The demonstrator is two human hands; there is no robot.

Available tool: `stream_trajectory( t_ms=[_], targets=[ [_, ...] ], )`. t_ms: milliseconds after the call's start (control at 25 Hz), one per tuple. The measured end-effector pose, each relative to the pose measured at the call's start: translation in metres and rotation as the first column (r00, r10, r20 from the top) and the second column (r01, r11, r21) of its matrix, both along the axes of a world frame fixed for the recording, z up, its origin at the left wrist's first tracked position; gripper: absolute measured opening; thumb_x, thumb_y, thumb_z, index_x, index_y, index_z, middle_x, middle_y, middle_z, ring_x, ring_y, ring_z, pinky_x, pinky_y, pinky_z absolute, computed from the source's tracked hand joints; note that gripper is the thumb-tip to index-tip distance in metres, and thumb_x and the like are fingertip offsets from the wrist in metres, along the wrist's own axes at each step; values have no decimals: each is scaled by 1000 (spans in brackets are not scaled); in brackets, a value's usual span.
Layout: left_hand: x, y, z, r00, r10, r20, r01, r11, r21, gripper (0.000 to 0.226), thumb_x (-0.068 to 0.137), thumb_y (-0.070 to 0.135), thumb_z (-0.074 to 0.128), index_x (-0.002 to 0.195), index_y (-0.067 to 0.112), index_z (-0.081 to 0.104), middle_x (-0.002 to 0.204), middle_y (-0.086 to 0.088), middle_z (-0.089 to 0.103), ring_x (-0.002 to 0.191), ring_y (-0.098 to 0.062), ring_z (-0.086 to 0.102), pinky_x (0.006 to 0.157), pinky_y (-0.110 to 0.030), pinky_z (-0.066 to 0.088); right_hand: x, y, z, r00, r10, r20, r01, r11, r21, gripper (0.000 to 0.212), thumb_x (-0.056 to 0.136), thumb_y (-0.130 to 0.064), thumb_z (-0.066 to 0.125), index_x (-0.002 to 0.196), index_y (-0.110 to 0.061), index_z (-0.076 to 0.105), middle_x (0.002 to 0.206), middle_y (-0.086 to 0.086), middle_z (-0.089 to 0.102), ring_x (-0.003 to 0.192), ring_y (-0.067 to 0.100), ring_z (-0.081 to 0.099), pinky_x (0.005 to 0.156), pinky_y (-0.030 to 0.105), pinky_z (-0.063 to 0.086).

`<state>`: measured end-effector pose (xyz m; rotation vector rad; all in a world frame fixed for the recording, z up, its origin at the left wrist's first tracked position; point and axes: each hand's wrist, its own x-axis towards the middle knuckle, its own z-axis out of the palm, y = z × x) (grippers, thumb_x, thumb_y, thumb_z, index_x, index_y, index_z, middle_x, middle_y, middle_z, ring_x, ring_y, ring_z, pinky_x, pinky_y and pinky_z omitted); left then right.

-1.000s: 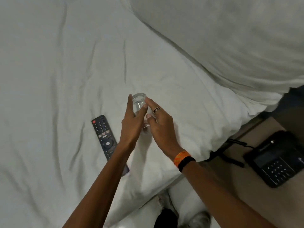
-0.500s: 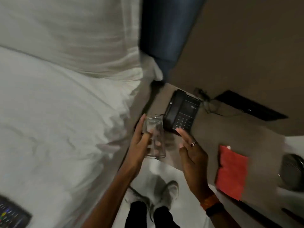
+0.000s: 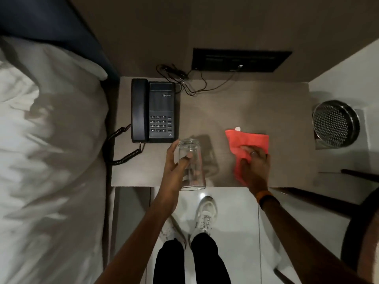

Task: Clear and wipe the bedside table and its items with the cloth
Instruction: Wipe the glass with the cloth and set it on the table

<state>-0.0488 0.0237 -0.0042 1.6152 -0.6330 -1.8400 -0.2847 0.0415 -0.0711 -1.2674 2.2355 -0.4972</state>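
Cloth [image 3: 251, 140] under right fingers [image 3: 253, 151], glass [image 3: 195, 173] nearby

One view only, worn on the head; it looks almost straight down from standing height, with the wall [image 3: 143, 27] at the top of the picture; the surface [image 3: 246, 107] fills the middle, fairly near; the bed [image 3: 51, 140] runs down the left edge; the floor [image 3: 235, 222] and shoes [image 3: 206, 214] lie at the bottom; the left hand [image 3: 174, 162] and right hand [image 3: 255, 163] enter from below, arms stretching back toward the lens; the wide angle bends the edges.
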Motion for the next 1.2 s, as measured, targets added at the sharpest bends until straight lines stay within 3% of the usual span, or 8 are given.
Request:
stream_trajectory(
  t_ms=[80,280,400,520,800,920,1080,1200],
  targets=[
    [-13,-6,-5,1000,-15,14,15,1000,10,48,99,37,60,136,60,41,144,1,56,121,-25,63,85,-51,60,4,-9,17,896,-157,415,201,977,-65,33,90,-11,50,116,-11,70,113,-7,71,105,14,67,97,30,50],
    [-37,-19,-10,998,-50,30,50,999,-11,57,100,30,59,146,50,33,134,2,64,105,-10,70,72,-33,55,37,1,61,705,-99,702,143,990,-3,39,87,-20,67,126,-21,66,122,-2,70,113,12,64,106,39,49],
    [-47,-18,-8,999,-21,34,21,1000,10,47,99,20,60,141,38,48,113,-3,74,94,-14,73,79,-39,57,76,11,75,702,15,712,80,992,-100,42,84,-48,60,125,-49,63,144,-11,53,134,6,48,112,29,39],
    [-49,-7,-10,998,-8,-63,9,1000,16,42,98,15,61,136,32,57,117,-19,72,105,-33,68,88,-52,54,85,-4,66,738,107,666,1,987,-159,40,100,-41,46,139,-41,56,162,-22,27,147,-1,28,120,32,31],
    [-34,-12,6,997,19,-74,-26,996,-84,40,97,33,53,133,19,62,106,-2,74,93,-20,70,77,-35,55,111,34,84,581,39,813,104,987,-121,52,101,-37,48,152,-37,38,165,-18,22,145,8,39,113,40,46],
    [-35,-9,15,995,40,-86,-48,995,-83,34,102,31,52,134,29,61,114,0,75,98,-18,73,78,-35,60,111,30,97,498,10,867,114,990,-77,54,98,-41,51,150,-37,41,149,-17,48,126,6,59,101,30,54],
    [-35,-5,23,985,49,-166,-55,998,-35,41,99,38,54,139,28,57,127,-3,71,112,-21,71,87,-37,61,89,-13,110,392,-178,903,145,981,131,30,102,-45,49,114,-24,66,84,-7,68,58,0,63,55,23,50],
    [-29,-12,26,1000,-22,-22,21,997,-70,45,94,57,49,133,37,59,127,8,70,115,-9,67,94,-41,56,100,0,120,393,-159,906,204,975,83,46,96,-39,56,142,-35,52,120,-2,71,88,11,73,73,28,57]
  ],
)
